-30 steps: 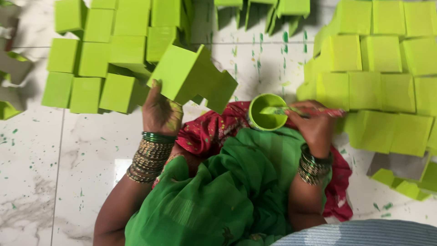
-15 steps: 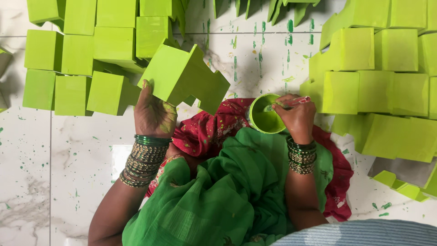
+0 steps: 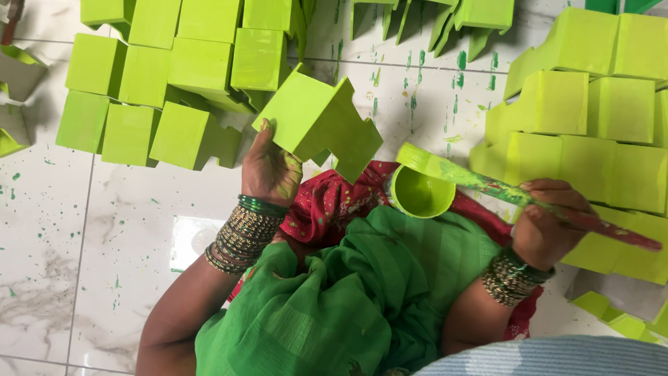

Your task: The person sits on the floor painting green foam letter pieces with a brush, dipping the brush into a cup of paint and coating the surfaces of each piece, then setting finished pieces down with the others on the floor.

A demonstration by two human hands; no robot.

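Green block (image 3: 316, 118) sits tilted at frame centre, gripped by the left hand (image 3: 270, 170); right hand (image 3: 550, 226) clamps a brush (image 3: 487, 184), tip over the paint cup (image 3: 419, 193) just right of it.

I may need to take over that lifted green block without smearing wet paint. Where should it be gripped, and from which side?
Grip the green block low on its near-left edge, coming from below, where the left hand already holds it. The broad top face is tilted up toward the paintbrush in the right hand, so it should probably stay clear. The stepped notch on the lower right gives an uneven hold.
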